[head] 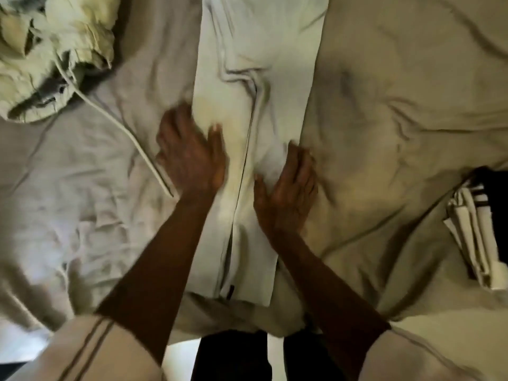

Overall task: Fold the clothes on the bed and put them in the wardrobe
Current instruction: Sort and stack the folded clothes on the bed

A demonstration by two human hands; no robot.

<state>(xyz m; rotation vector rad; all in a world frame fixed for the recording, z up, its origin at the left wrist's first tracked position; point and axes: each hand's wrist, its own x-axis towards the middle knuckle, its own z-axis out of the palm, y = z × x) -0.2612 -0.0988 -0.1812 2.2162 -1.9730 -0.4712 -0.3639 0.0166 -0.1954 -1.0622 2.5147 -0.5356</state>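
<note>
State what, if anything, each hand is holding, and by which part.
Nothing is held. The left hand and the right hand lie flat, pressing on the pale garment, one near each long edge.

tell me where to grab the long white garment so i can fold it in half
Probably the near end of the white garment, by the bed edge, pinching both corners and coming from your own side. It lies flat in a long strip running away from you, so that end can lift and carry over the far part.

Left: white cord (129,131) trailing; bottom edge: pale floor patch (180,353).
</note>
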